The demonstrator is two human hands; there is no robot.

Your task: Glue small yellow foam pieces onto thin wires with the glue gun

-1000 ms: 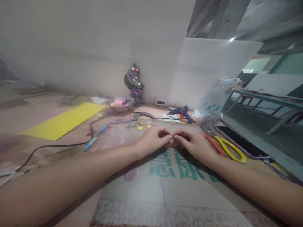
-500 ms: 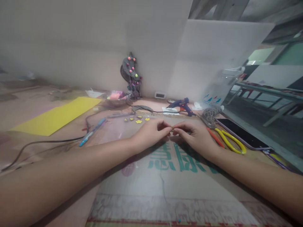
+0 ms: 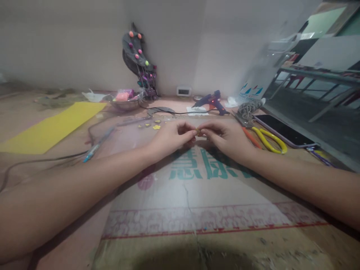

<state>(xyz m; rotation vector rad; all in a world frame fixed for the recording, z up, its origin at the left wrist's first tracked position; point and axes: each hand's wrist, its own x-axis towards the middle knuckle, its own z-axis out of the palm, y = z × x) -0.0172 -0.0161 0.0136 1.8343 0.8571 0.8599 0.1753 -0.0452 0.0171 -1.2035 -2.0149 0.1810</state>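
**Shifting higher in view since the earlier frame: left hand point(image 3: 172, 138) and right hand point(image 3: 229, 139), alongside everything around**

Suggesting a downward camera tilt, with no clear change between hands and surroundings. Pinching a tiny yellowish piece point(image 3: 198, 131) where both sets of fingertips are meeting, over the far part of a flat pale sheet printed with green characters and a red border point(image 3: 152, 202).

Looking partly done: leaving one small yellow flower-shaped piece point(image 3: 156, 127) and a few small dark-edged yellow pieces point(image 3: 147, 125) lying just left of the hands, seemingly shaped already. Remaining in work, apparently: the held one, being too small for judging its finish.

Crowding the flower-shaped piece closely with the left hand, perhaps covering others. Showing on the far side a dark-blue glue gun with a glowing red light point(image 3: 206, 99); on the right, a metal tool with yellow and orange handles point(image 3: 271, 140) and a dark-screened phone point(image 3: 284, 130); on the left, a long yellow paper sheet point(image 3: 53, 127). Seeing nothing blocking the fingertips.
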